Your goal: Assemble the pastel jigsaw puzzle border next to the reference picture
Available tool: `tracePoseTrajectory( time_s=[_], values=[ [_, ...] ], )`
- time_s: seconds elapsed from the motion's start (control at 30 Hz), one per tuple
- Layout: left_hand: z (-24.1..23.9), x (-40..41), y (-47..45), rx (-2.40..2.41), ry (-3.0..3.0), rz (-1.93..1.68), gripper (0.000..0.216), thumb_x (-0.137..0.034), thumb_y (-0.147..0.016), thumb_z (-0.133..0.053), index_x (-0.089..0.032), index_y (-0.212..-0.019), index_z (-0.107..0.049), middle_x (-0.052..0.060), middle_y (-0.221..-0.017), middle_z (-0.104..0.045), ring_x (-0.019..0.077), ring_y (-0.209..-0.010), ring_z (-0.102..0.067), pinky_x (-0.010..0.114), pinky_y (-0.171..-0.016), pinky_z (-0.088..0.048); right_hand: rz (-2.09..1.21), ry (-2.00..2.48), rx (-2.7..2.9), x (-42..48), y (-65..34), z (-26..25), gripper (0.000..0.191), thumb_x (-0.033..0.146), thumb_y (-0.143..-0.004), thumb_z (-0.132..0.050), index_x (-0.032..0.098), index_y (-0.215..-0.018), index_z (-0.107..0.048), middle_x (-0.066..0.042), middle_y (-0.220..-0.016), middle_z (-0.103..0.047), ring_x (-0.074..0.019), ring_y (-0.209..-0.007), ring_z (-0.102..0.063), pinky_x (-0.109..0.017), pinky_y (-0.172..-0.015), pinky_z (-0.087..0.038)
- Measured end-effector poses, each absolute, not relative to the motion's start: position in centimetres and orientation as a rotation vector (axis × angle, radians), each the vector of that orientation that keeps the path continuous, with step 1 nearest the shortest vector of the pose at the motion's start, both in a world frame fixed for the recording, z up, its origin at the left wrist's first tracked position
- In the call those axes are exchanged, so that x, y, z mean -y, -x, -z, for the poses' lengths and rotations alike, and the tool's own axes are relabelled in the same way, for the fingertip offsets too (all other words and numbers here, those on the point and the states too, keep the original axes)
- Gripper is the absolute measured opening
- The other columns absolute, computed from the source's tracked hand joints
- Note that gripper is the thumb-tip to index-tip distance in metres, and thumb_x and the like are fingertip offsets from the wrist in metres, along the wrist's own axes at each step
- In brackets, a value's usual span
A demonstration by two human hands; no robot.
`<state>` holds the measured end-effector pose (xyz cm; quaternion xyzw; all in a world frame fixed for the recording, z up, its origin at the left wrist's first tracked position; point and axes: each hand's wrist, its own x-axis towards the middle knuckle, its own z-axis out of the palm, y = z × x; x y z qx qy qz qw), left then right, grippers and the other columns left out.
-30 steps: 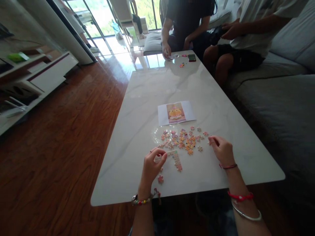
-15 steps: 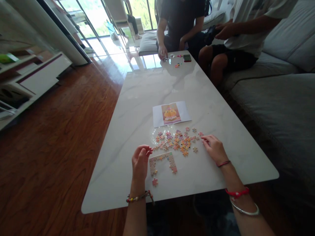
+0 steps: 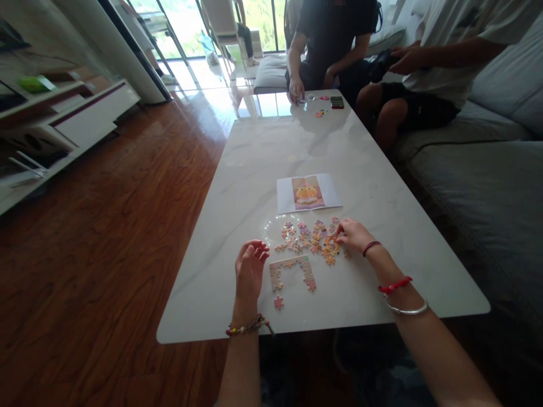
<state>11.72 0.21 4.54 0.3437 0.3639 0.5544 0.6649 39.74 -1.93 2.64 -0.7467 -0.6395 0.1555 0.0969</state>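
Several loose pastel puzzle pieces (image 3: 311, 240) lie scattered on the white marble table (image 3: 263, 158). Just below them sits a partly joined arch-shaped section of puzzle (image 3: 292, 270), and a single pink piece (image 3: 279, 302) lies nearer the front edge. My left hand (image 3: 250, 268) rests beside the joined section, fingers loosely curled and apart, holding nothing. My right hand (image 3: 354, 234) reaches into the right side of the loose pieces, fingertips pinched on the pile; what they hold is too small to see. A reference picture (image 3: 307, 192) of a yellow figure lies beyond the pieces.
Two other people (image 3: 335, 39) sit at the table's far end with small items (image 3: 326, 103) by their hands. A grey sofa (image 3: 479, 169) runs along the right. Wooden floor (image 3: 106, 226) and a low white shelf unit (image 3: 55, 124) are to the left.
My right hand has moved left from the table's right side into the loose pieces. My left hand has come off the joined section and opened beside it.
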Motion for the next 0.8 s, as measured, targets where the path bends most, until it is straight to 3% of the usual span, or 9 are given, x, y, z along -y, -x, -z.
tracePoseTrajectory(
  time_s=[0.17, 0.33, 0.47, 0.57, 0.7, 0.8],
  values=[
    [-4.5, -0.2, -10.8, -0.842, -0.74, -1.264, 0.016, -0.034, -0.07, -0.056, -0.019, -0.076, -0.058, -0.001, -0.076, -0.058, 0.0078, -0.069, -0.056, 0.019, -0.063, -0.044, -0.512, 2.234, 1.888, 1.5, -39.5, -3.5, 0.007, 0.021, -0.058, -0.066, 0.018, -0.056, -0.061, 0.001, -0.059, -0.06, -0.0109, -0.058, -0.054, -0.02, -0.053, -0.038],
    [-4.7, 0.1, -10.0, -0.842, -0.782, -1.256, 0.015, -0.032, -0.072, -0.055, -0.019, -0.078, -0.057, -0.001, -0.078, -0.057, 0.0078, -0.071, -0.056, 0.019, -0.063, -0.043, -0.609, 2.317, 1.829, 1.2, -40.4, -4.0, 0.017, 0.031, -0.056, -0.067, 0.018, -0.048, -0.06, 0.002, -0.044, -0.056, -0.0096, -0.044, -0.049, -0.02, -0.042, -0.031],
    [-4.7, 0.2, -9.2, -1.01, -0.963, -1.164, 0.017, -0.034, -0.075, -0.052, -0.019, -0.083, -0.056, 0.0, -0.083, -0.057, 0.0086, -0.073, -0.056, 0.02, -0.064, -0.043, -0.593, 2.387, 1.802, 1.2, -42.1, -5.7, 0.021, 0.036, -0.057, -0.065, 0.017, -0.048, -0.06, 0.002, -0.042, -0.055, -0.0093, -0.041, -0.047, -0.021, -0.04, -0.03],
    [-4.8, 0.5, -8.5, -1.23, -1.33, -0.988, 0.02, -0.036, -0.075, -0.053, -0.02, -0.086, -0.056, 0.002, -0.084, -0.058, 0.0125, -0.077, -0.056, 0.025, -0.067, -0.044, -0.494, 2.389, 1.652, 2.6, -40.2, -7.9, 0.02, 0.036, -0.063, -0.062, 0.016, -0.059, -0.062, -0.001, -0.049, -0.058, -0.0108, -0.046, -0.05, -0.022, -0.044, -0.032],
    [-4.8, 1.6, -7.8, -1.43, -1.901, -0.68, 0.027, -0.029, -0.07, -0.061, -0.024, -0.096, -0.057, 0.005, -0.106, -0.054, 0.0212, -0.101, -0.049, 0.041, -0.088, -0.038, -0.892, 1.864, 1.795, 5.7, -31.7, -8.5, 0.02, 0.035, -0.071, -0.055, 0.017, -0.065, -0.061, -0.002, -0.063, -0.063, -0.011, -0.058, -0.054, -0.021, -0.052, -0.038],
    [-4.6, 2.5, -7.3, -1.512, -2.098, -0.473, 0.044, -0.027, -0.067, -0.064, -0.03, -0.109, -0.052, 0.006, -0.129, -0.037, 0.0286, -0.122, -0.029, 0.052, -0.098, -0.024, -1.099, 1.803, 1.793, 7.2, -25.5, -6.6, 0.014, 0.03, -0.07, -0.058, 0.017, -0.065, -0.06, -0.001, -0.06, -0.062, -0.0105, -0.056, -0.054, -0.021, -0.052, -0.037]
  ],
)
